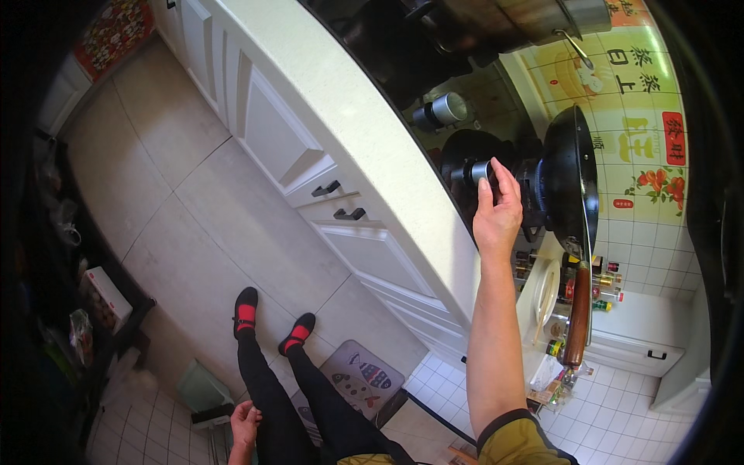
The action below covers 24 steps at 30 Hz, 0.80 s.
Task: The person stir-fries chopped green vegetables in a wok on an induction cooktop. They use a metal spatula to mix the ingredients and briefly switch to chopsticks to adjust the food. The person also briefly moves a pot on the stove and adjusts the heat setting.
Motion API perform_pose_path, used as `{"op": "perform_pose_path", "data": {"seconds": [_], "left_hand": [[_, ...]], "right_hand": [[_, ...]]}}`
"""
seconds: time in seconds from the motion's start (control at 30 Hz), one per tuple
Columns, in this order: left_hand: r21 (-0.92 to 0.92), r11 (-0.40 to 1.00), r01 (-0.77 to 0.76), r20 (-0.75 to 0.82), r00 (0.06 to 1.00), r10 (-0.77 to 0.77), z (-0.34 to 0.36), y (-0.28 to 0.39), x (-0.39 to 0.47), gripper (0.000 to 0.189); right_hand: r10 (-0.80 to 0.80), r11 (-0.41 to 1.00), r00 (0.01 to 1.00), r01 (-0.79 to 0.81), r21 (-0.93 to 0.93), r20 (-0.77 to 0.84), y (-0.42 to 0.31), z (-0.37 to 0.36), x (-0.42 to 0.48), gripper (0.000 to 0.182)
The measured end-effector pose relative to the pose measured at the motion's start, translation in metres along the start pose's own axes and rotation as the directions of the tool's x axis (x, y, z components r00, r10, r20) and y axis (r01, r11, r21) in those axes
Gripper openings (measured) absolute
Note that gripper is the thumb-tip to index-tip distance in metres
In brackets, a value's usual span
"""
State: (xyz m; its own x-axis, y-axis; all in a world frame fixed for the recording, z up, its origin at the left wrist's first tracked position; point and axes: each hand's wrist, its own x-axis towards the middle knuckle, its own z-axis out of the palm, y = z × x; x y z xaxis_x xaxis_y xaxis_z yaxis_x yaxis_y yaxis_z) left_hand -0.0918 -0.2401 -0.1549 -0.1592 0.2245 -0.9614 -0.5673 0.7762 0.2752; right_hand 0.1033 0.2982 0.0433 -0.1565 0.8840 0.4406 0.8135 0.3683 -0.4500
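Observation:
My right hand (499, 206) reaches over the counter edge to the gas stove, with thumb and fingers around a silver-and-black stove knob (480, 170). Just beyond it, a black wok (562, 174) sits on a burner with a blue flame (539, 183) beneath. The wok's brown wooden handle (577, 317) points towards my side of the counter. A thin metal utensil handle (589, 290) runs alongside it. My left hand (245, 421) hangs low beside my leg, fingers curled, with nothing visible in it.
A metal pot (494, 26) stands on the other burner, near a second knob (447, 108). Past the wok are a plate (546, 285), several bottles (607, 279) and a tiled wall. White cabinets (279, 125) run below the counter. A fish-patterned mat (363, 378) and a bin (203, 383) are on the floor.

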Motion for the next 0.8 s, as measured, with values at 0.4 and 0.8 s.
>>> {"op": "perform_pose_path", "data": {"seconds": [0.4, 0.8], "left_hand": [[0.005, 0.994, -0.11, 0.115, 0.987, 0.109, 0.005, 0.031, 0.002, 0.018], [0.193, 0.8, -0.567, 0.826, 0.534, 0.179, 0.185, 0.265, -0.155, 0.036]], "right_hand": [[-0.052, 0.994, 0.986, 0.036, 0.106, 0.156, -0.091, -0.051, -0.048, 0.05], [0.229, 0.858, 0.973, -0.215, -0.467, -0.027, 0.002, -0.294, -0.063, 0.05]]}}
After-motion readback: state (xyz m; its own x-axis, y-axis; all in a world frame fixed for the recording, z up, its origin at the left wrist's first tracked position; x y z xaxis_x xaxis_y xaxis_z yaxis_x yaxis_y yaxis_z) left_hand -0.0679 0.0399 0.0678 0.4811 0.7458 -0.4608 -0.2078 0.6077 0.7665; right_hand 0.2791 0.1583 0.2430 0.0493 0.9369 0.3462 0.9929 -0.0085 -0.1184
